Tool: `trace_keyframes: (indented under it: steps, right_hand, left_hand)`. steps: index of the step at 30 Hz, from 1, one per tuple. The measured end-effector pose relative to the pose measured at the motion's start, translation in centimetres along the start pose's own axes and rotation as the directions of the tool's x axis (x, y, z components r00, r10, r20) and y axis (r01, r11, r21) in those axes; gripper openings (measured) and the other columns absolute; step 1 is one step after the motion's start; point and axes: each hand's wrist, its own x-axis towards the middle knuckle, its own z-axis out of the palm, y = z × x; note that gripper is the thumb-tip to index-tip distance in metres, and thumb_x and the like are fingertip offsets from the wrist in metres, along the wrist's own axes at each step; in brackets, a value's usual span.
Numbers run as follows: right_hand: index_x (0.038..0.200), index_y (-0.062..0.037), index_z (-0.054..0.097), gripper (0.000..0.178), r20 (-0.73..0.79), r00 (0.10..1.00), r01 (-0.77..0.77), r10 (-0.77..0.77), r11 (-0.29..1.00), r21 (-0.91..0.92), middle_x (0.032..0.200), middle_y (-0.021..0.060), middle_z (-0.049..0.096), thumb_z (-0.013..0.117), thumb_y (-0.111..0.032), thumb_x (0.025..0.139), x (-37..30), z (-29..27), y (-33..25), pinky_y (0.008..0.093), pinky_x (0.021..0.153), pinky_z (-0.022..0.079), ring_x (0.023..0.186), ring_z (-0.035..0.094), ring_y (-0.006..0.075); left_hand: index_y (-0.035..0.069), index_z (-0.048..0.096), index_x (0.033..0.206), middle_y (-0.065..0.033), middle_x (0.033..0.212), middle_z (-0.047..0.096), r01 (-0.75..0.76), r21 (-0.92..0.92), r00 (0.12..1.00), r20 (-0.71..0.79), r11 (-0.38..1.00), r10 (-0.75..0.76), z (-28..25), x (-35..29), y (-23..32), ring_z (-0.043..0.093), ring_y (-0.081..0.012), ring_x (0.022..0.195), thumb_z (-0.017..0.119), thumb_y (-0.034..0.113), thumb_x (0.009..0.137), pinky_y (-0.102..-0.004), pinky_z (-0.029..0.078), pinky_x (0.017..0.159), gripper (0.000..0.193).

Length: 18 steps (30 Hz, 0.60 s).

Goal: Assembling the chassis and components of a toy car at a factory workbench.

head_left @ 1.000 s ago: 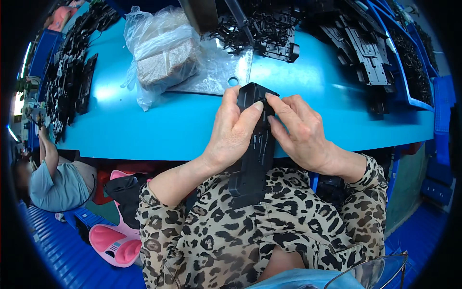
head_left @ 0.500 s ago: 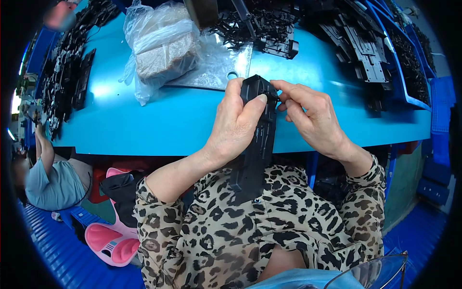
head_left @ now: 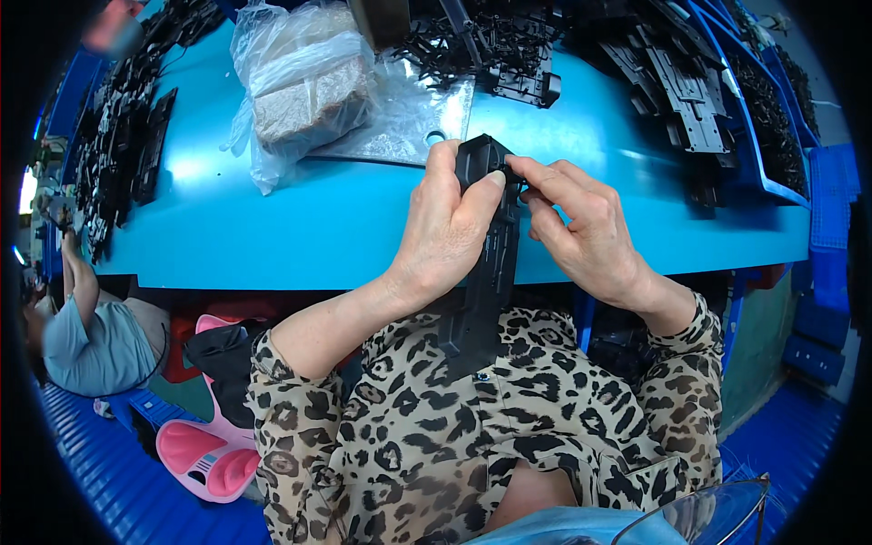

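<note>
1. Two bare hands I watch from my distant place; the left hand (head_left: pixel 442 222) is closed around a long black plastic housing (head_left: pixel 496 263), its thumb on the upper face.
2. This housing is held across the near edge of the blue table (head_left: pixel 272 236), with the far end above the tabletop and the lower end before the leopard-print shirt (head_left: pixel 545 400).
3. The right hand (head_left: pixel 590 227) bends index finger and thumb at the far right side of the housing; whether they pinch some small piece, I cannot tell.
4. I judge the housing light and stiff, perhaps slippery where smooth, and its thin raised details could be fragile. I would take hold by the long side walls.
5. Toward the table's far edge, a translucent plastic bag (head_left: pixel 304 71) contains a pale block (head_left: pixel 313 104) and overlaps a metal plate (head_left: pixel 391 141) in my view.
6. At the table's right edge, a blue bin (head_left: pixel 783 193) contains many small black parts (head_left: pixel 772 127); their exact kind I cannot distinguish.
</note>
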Motion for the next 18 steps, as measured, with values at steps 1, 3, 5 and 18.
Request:
trace_keyframes:
  steps: [1, 3, 5, 18]
  right_hand:
    - [0.11, -0.0008, 0.048, 0.034, 0.004, 1.0, 0.007, -0.007, 1.0, -0.001, 0.084, 0.011, 0.053, 0.046, 0.003, 0.076, -0.1, 0.1, -0.1, 0.0229, 0.05, 0.047, 0.068, 0.056, 0.0131]
    - [0.11, -0.0004, 0.047, 0.035, 0.008, 1.0, 0.014, -0.014, 1.0, 0.0, 0.086, 0.0122, 0.052, 0.048, 0.002, 0.075, -0.3, 0.4, -0.3, 0.0232, 0.05, 0.048, 0.068, 0.056, 0.0137]
    - [0.108, 0.0042, 0.046, 0.041, -0.069, 0.997, 0.051, -0.041, 0.989, 0.142, 0.088, 0.0191, 0.051, 0.057, -0.009, 0.071, -0.7, 0.9, -0.4, 0.0309, 0.054, 0.044, 0.067, 0.054, 0.0247]
    - [0.1, 0.0053, 0.04, 0.033, 0.041, 0.933, -0.272, 0.358, 0.625, 0.732, 0.087, 0.0119, 0.052, 0.056, -0.007, 0.074, -0.5, 0.7, -0.8, 0.0216, 0.057, 0.045, 0.071, 0.052, 0.0113]
  left_hand:
    - [-0.006, 0.036, 0.098, -0.0108, 0.072, 0.053, -0.009, 0.007, 1.0, -0.002, 1.0, 0.009, 0.0, -0.1, 0.0, 0.051, -0.0133, 0.064, 0.047, 0.015, 0.079, -0.0285, 0.042, 0.056, 0.031]
    - [-0.006, 0.036, 0.099, -0.0114, 0.072, 0.053, -0.018, 0.024, 1.0, -0.009, 1.0, 0.018, 0.0, -0.3, 0.4, 0.052, -0.0137, 0.064, 0.047, 0.015, 0.079, -0.0286, 0.042, 0.055, 0.031]
    - [-0.007, 0.035, 0.1, -0.0123, 0.071, 0.054, -0.068, 0.012, 0.997, -0.022, 0.998, 0.068, 0.4, -0.4, 0.4, 0.053, -0.0146, 0.063, 0.047, 0.015, 0.08, -0.0288, 0.043, 0.052, 0.032]
    - [0.002, 0.028, 0.124, -0.0113, 0.101, 0.048, -0.159, 0.132, 0.94, 0.323, 0.978, 0.109, 0.0, -1.2, 1.9, 0.052, -0.0122, 0.081, 0.037, 0.031, 0.088, -0.024, 0.048, 0.066, 0.048]
